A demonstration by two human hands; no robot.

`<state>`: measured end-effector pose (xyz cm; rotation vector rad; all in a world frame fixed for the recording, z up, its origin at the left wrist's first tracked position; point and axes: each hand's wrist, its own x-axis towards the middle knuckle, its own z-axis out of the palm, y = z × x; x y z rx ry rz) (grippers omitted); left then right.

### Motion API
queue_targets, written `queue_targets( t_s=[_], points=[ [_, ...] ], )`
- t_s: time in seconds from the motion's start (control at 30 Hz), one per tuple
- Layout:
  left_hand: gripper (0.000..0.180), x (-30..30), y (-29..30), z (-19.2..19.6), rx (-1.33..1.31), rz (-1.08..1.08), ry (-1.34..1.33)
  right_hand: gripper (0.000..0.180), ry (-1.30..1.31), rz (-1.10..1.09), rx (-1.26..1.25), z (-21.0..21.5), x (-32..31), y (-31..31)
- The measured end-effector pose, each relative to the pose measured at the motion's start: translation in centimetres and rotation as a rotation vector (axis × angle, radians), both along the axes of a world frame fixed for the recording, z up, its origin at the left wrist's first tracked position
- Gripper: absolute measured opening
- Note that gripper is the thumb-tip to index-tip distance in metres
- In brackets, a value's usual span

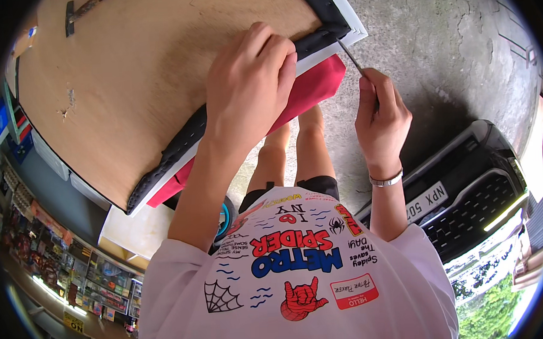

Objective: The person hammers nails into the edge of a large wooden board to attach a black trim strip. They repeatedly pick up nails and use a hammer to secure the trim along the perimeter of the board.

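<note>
A large wooden board point(139, 60) lies in front of me, with black fabric point(320, 41) folded over its edge and a white layer along the outside. My left hand point(249, 79) is closed at that edge, its fingers pinching the black fabric near the right corner; the fingertips are partly hidden. In my right hand point(384, 110) is a thin dark metal rod point(351, 57), like a screwdriver shaft, its tip touching the fabric at the corner. Its handle is hidden in my grip. Red fabric point(316, 86) hangs below the board's near edge.
A hammer-like tool point(70, 19) rests on the board's far left. Rough concrete floor point(423, 35) stretches to the right, where the front of a dark vehicle point(472, 191) stands close by. Shelves crowded with small goods point(100, 280) fill the lower left.
</note>
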<state>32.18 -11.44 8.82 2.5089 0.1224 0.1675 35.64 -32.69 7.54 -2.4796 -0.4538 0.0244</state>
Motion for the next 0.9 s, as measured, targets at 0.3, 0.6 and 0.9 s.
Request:
queue_targets(
  t_s=[0.3,0.6,0.9],
  points=[
    [0.015,1.3,1.5,0.1,0.383,-0.322,0.109,0.012,0.002,0.096,-0.286,5.4,2.7,1.6],
    [0.012,0.3,1.2,-3.1,0.216,-0.209,-0.143,0.009,0.094,0.137,-0.495,7.7,3.1,4.0],
    [0.012,0.3,1.2,-3.3,0.183,-0.206,-0.177,0.011,0.215,0.039,0.217,-2.3,2.0,0.3]
  ],
)
